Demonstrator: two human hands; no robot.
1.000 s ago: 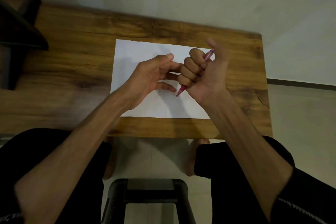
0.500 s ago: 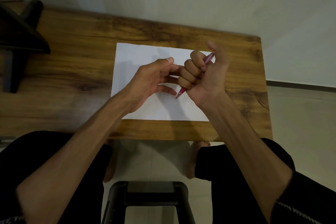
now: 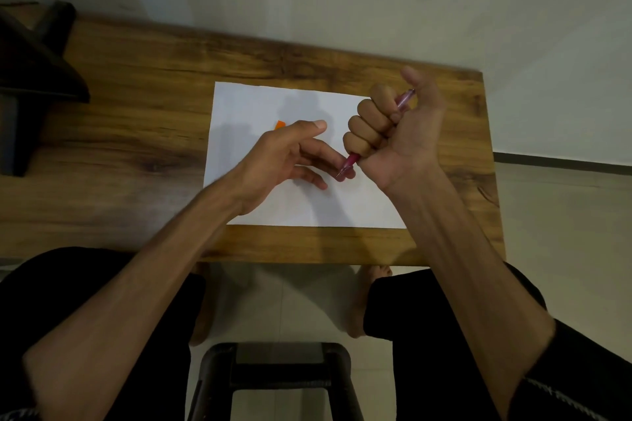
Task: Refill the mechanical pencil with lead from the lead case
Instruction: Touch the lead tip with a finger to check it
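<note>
The right hand has its fingers curled round the pencil: this grip is clenched on the barrel, thumb raised, with the tip poking out below the fist and the cap end above it. The left hand is released, fingers loosely spread, one fingertip just beside the pencil tip. Left of the grip, an orange bit shows on the paper, which lies on the tabletop.
</note>
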